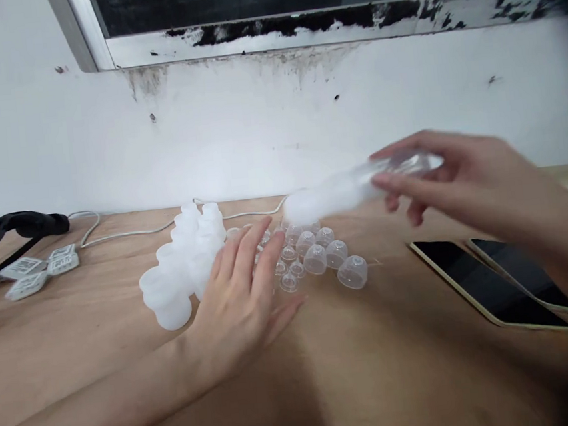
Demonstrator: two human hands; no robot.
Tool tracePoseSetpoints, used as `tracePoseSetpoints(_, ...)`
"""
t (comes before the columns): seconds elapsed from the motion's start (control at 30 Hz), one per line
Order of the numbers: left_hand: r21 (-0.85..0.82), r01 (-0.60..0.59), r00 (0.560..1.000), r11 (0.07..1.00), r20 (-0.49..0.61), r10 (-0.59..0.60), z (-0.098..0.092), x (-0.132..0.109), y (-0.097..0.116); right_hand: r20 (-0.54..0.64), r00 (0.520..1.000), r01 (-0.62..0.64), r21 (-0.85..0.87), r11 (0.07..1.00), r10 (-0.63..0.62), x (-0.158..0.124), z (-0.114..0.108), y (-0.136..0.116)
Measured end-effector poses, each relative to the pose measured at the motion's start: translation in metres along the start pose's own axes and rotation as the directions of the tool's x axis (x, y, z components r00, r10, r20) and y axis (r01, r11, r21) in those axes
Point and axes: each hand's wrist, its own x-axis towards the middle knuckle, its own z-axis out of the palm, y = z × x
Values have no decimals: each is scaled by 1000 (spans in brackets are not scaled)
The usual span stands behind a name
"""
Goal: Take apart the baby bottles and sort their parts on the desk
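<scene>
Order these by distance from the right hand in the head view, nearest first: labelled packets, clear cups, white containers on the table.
Measured from the right hand:
1. Clear cups: to its left, near the table's middle.
2. White containers: farther left, beyond the clear cups.
3. Labelled packets: farthest, toward the table's left end.

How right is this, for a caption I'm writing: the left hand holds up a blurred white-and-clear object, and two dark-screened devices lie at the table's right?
Not quite: the right hand holds up the blurred white-and-clear object, as the head view shows; the left hand is open. The dark-screened devices are as you say.
</scene>
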Motion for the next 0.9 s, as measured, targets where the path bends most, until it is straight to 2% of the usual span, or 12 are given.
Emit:
tracePoseSetpoints(0.03,27,-5,1000,1000,-8,6,0,3,1,165,986,-3,160,987,-24,-10,6,-6)
tracePoseSetpoints(0.1,46,-24,1000,999,12,23,2,6,1,406,909,-82,391,917,-92,-27,21,-10)
tracePoseSetpoints(0.2,-95,-19,987,995,155,33,4,1,-3,521,843,-158,473,867,-131,-43,43,-6)
tracePoseSetpoints(0.3,-370,159,917,915,399,2,-4,-5,-8,570,801,-157,495,854,-183,-48,48,6)
tracePoseSetpoints(0.33,-437,269,861,858,508,-11,-9,-6,-11,555,807,-130,500,856,-201,-47,46,11)
tracePoseSetpoints(0.37,-470,389,788,792,616,-22,-14,-7,-14,488,847,-74,501,862,-211,-44,43,17)
tracePoseSetpoints(0.43,-423,582,638,694,767,-68,-22,-10,-20,246,945,92,430,898,-215,-38,35,32)
tracePoseSetpoints(0.5,-322,670,567,669,803,-182,-28,-14,-26,59,964,243,208,948,-260,-32,30,47)
tracePoseSetpoints(0.53,-276,695,542,664,807,-232,-29,-16,-27,121,953,276,37,960,-279,-31,31,54)
tracePoseSetpoints(0.67,-227,711,516,665,811,-275,-31,-22,-26,418,862,423,-277,863,-288,-35,52,67)
tracePoseSetpoints(0.8,-258,698,554,668,785,-277,-27,-24,-24,394,814,560,-337,757,-427,-40,78,74)
tracePoseSetpoints(0.9,-249,699,549,670,788,-280,-24,-26,-25,324,813,579,-363,730,-483,-41,86,76)
